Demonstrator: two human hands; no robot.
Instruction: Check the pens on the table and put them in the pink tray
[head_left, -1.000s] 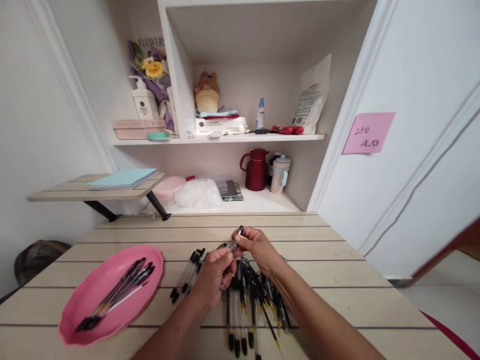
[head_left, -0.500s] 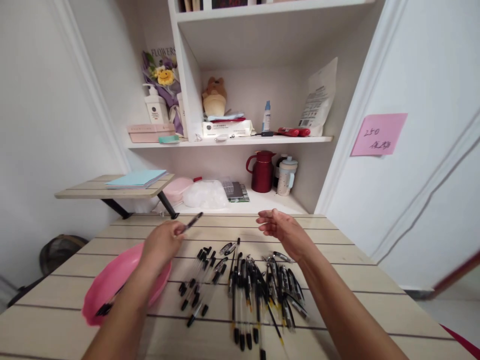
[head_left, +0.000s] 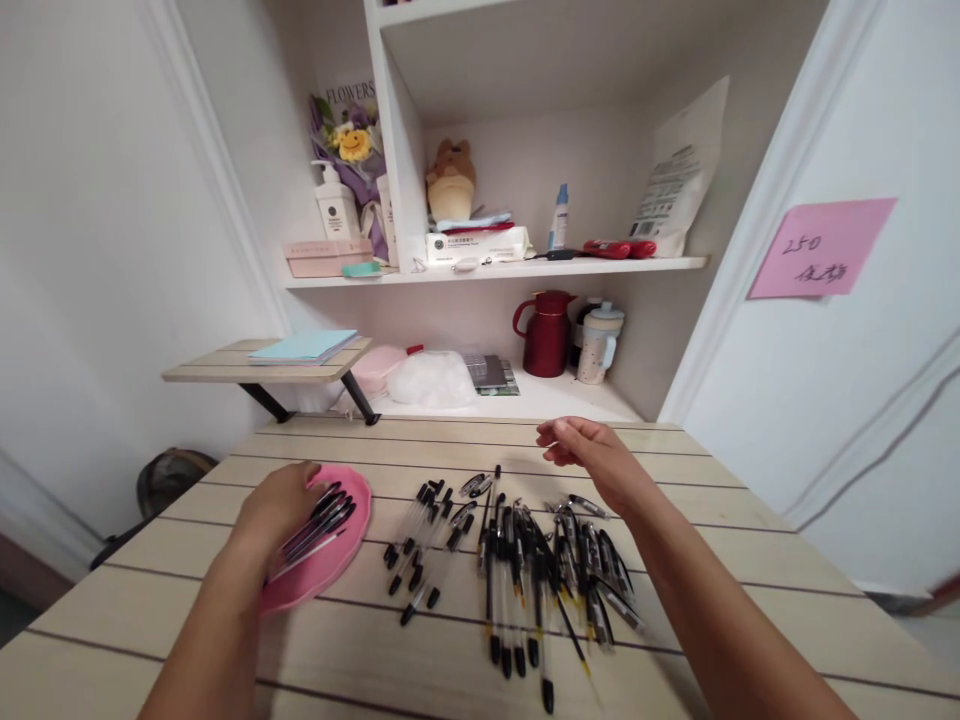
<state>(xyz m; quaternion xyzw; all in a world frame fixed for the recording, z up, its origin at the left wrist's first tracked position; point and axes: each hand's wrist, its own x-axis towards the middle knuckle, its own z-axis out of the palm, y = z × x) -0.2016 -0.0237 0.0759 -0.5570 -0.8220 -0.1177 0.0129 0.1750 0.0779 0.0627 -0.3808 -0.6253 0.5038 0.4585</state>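
Note:
My left hand lies over the left part of a pink oval tray, fingers curled down on a black pen among several black pens lying in it. My right hand hovers open, fingers loosely spread and holding nothing, above the far edge of a big pile of black-capped clear pens on the wooden table. A smaller group of pens lies between the tray and the pile.
Behind the table, white shelves hold a red jug, a cream mug, a plastic bag, bottles and a plush toy. A small raised wooden stand with a blue folder stands at the left. A pink note sticks to the right wall.
My hands parted; the left carried a pen from the pile leftwards down onto the pink tray. The right hand opened and stayed above the pile. The view shifted left.

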